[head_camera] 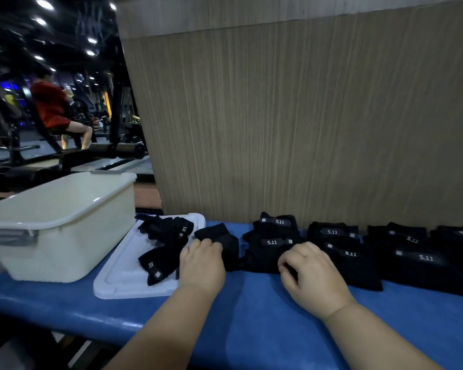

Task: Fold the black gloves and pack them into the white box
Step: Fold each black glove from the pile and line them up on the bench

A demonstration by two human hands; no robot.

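A folded black glove point(219, 241) lies on the blue bench just right of the white lid. My left hand point(202, 264) has its fingers curled over the glove's near edge. My right hand point(312, 275) grips the near corner of a black glove point(265, 256) marked 5.11. Several more black gloves point(417, 256) lie in a row along the wooden panel to the right. The white box point(64, 228) stands at the left; its inside is hidden from here.
A white lid point(123, 273) lies flat between box and hands, carrying two black gloves point(166, 244). The blue padded bench point(251, 316) runs across the front. A wooden panel point(305, 116) rises right behind the gloves. A person in red sits on gym equipment far left.
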